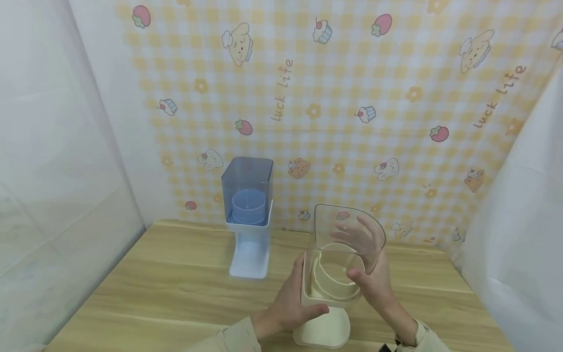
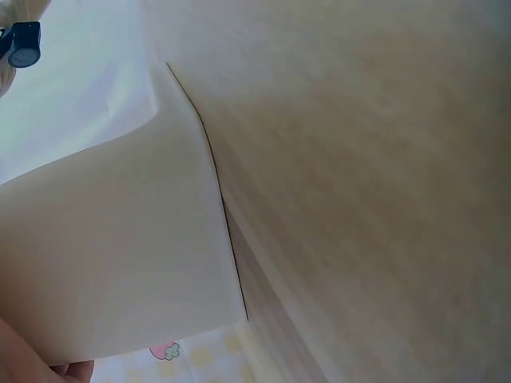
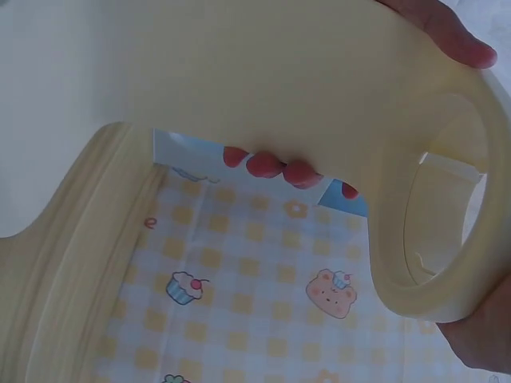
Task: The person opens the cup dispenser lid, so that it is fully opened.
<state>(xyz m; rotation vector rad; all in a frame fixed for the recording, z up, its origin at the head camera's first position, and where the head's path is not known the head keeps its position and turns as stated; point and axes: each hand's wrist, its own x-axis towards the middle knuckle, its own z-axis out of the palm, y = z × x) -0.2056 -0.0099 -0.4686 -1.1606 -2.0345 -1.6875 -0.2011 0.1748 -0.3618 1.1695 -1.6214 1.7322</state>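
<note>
A cream dispenser [image 1: 323,328] with a clear, open-topped container [image 1: 327,230] stands tilted near the front of the table. Its flat foot is low in the head view, and a round cream collar [image 1: 337,288] shows through the container. My left hand [image 1: 290,304] grips the cream body from the left, thumb in front; its fingertips [image 3: 283,169] curl past the far edge in the right wrist view. My right hand [image 1: 379,284] holds the container's right side, thumb in front and fingers behind. In the left wrist view a smooth cream panel [image 2: 120,255] hides most of the left hand.
A similar blue dispenser [image 1: 249,259] with a dark translucent container stands upright at the back left of the wooden table [image 1: 176,283]. Behind it hangs a yellow checked cloth [image 1: 338,88]. White sheets [image 1: 48,171] close off both sides.
</note>
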